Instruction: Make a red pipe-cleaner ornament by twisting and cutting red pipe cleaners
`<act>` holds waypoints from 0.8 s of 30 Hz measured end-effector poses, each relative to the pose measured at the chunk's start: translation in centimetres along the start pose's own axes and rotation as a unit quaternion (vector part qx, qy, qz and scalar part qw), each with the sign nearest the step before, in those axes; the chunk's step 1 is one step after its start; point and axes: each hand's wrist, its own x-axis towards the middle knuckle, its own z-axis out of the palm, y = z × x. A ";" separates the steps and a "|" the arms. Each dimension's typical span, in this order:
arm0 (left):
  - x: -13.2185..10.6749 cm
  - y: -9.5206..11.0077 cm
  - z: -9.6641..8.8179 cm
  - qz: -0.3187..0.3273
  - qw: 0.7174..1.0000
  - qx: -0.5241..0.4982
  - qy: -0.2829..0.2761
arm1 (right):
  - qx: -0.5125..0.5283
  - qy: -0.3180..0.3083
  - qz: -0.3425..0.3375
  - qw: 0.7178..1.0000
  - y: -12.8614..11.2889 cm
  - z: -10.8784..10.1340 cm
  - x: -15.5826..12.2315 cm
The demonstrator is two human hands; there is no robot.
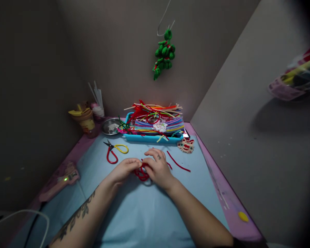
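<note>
Between my two hands is a looped bundle of red pipe cleaners [142,175]. My left hand [127,168] pinches its left side with thumb and forefinger. From the right, my right hand [157,168] grips the same bundle, its fingers bent over the top and hiding part of it. A loose red pipe cleaner [178,162] lies on the blue mat to the right of my right hand, and another short red end shows just beside my fingers. Scissors [115,150] with one red and one yellow handle lie spread beyond my left hand.
At the back, a blue tray [153,138] holds many coloured pipe cleaners. Beside it are a metal dish [111,127] and a face-shaped craft piece [186,145]. A pink glue gun [63,181] with a lit green light stands left. A green ornament [164,55] hangs above.
</note>
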 end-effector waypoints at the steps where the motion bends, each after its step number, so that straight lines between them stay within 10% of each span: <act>1: 0.0 -0.2 0.0 -0.018 0.999 -0.028 -0.009 | -0.012 0.008 -0.018 1.000 0.0 0.0 -0.1; 14: -0.1 -0.8 0.1 -0.077 0.988 -0.131 -0.042 | -0.034 0.052 -0.151 0.987 0.3 -0.3 -0.4; 19: 0.0 -0.8 0.6 -0.044 0.994 -0.087 -0.044 | -0.009 0.039 -0.056 0.998 -0.2 0.3 -0.4; 24: 0.0 -0.3 1.0 0.128 0.970 0.202 0.043 | 0.102 -0.012 0.130 0.986 -0.2 0.8 0.1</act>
